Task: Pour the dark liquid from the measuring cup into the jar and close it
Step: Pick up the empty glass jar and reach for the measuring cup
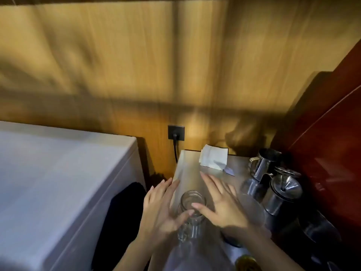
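A clear glass jar [192, 210] stands upright and open-mouthed on the small grey table [187, 169], lidless and looking empty. My left hand [158, 210] is at its left side with fingers spread, the thumb reaching the jar's shoulder. My right hand [220, 204] is at its right side, fingers spread flat, thumb tip at the jar's rim. Neither hand wraps around the jar. A dark-bottomed vessel [232, 239], maybe the measuring cup, shows under my right wrist, mostly hidden. A gold round thing [248, 263], possibly the lid, lies at the bottom edge.
Steel pitchers [263, 165] and a steel funnel on a canister [283, 192] crowd the table's right side by a red panel. A clear glass bowl [252, 210] sits right of my right hand. Folded white paper [214, 159] lies at the back. A white appliance [58, 182] stands left.
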Action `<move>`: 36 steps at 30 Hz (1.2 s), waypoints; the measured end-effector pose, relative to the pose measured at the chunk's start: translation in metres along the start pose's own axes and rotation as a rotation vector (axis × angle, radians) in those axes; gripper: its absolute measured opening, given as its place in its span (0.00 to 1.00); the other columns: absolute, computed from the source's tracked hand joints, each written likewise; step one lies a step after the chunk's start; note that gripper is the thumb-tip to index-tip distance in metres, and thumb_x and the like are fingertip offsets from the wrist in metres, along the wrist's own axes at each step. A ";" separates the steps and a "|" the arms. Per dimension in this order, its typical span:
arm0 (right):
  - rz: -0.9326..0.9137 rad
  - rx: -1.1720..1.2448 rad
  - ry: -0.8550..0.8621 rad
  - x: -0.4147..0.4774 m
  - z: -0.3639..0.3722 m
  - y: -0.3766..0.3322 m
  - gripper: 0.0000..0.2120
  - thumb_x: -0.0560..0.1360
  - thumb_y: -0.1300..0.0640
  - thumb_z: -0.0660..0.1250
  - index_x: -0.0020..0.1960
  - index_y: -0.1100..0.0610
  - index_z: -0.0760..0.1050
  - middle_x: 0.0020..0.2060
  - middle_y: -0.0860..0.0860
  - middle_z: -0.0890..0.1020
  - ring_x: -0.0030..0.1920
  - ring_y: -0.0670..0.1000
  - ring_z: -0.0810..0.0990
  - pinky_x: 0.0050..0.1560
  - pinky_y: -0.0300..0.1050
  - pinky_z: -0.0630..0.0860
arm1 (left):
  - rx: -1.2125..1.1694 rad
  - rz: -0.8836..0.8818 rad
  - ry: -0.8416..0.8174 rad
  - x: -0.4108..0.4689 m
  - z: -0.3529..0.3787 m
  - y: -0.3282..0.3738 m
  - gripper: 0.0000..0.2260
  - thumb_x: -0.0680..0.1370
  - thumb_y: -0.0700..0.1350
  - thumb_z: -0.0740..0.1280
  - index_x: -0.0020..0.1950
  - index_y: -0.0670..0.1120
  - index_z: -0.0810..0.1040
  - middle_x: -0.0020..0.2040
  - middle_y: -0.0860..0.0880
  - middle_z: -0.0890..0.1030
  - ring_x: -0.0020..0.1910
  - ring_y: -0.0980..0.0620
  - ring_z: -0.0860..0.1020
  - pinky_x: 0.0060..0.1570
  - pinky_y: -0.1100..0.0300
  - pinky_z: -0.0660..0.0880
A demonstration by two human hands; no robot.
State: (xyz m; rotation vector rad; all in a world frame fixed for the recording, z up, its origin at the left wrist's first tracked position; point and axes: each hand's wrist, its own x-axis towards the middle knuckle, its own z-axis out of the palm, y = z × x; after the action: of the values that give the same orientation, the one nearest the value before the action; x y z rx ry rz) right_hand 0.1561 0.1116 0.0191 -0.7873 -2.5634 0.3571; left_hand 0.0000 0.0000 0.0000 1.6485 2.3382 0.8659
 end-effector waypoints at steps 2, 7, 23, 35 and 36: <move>0.022 0.018 -0.096 0.002 0.006 0.001 0.37 0.72 0.36 0.59 0.73 0.49 0.49 0.73 0.48 0.59 0.70 0.47 0.57 0.63 0.41 0.52 | 0.000 -0.034 -0.085 -0.003 0.009 -0.001 0.47 0.61 0.79 0.50 0.75 0.58 0.49 0.77 0.56 0.56 0.75 0.57 0.49 0.74 0.53 0.42; 0.053 -0.034 -0.254 0.002 0.019 0.002 0.36 0.73 0.36 0.58 0.73 0.53 0.51 0.73 0.50 0.60 0.70 0.49 0.58 0.68 0.48 0.53 | -0.101 -0.107 -0.177 -0.008 0.031 -0.005 0.43 0.66 0.58 0.69 0.75 0.55 0.49 0.70 0.54 0.62 0.71 0.55 0.55 0.71 0.55 0.45; 0.136 0.071 -0.173 -0.008 0.023 -0.002 0.33 0.64 0.31 0.62 0.61 0.50 0.64 0.56 0.47 0.71 0.54 0.49 0.65 0.57 0.45 0.64 | -0.295 -0.088 -0.179 0.007 0.029 -0.004 0.18 0.75 0.41 0.62 0.59 0.62 0.71 0.49 0.66 0.76 0.52 0.68 0.71 0.69 0.49 0.55; 0.156 -0.060 -0.153 -0.027 -0.005 0.015 0.40 0.69 0.33 0.61 0.71 0.55 0.55 0.69 0.51 0.64 0.68 0.50 0.59 0.69 0.49 0.51 | -0.496 -0.068 -0.307 -0.007 0.038 -0.023 0.48 0.55 0.59 0.77 0.69 0.63 0.56 0.70 0.51 0.66 0.71 0.48 0.64 0.72 0.43 0.61; 0.186 -0.077 -0.140 -0.032 -0.009 0.020 0.40 0.69 0.33 0.61 0.72 0.54 0.54 0.70 0.51 0.64 0.69 0.50 0.59 0.70 0.49 0.51 | -0.553 -0.069 -0.300 -0.008 0.040 -0.023 0.48 0.54 0.59 0.77 0.69 0.61 0.58 0.70 0.50 0.67 0.71 0.47 0.65 0.71 0.42 0.62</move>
State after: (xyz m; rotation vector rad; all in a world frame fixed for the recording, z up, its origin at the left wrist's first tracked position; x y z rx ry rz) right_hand 0.1939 0.1103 0.0094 -1.0690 -2.6528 0.3845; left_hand 0.0017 0.0018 -0.0472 1.3444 1.7388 1.0449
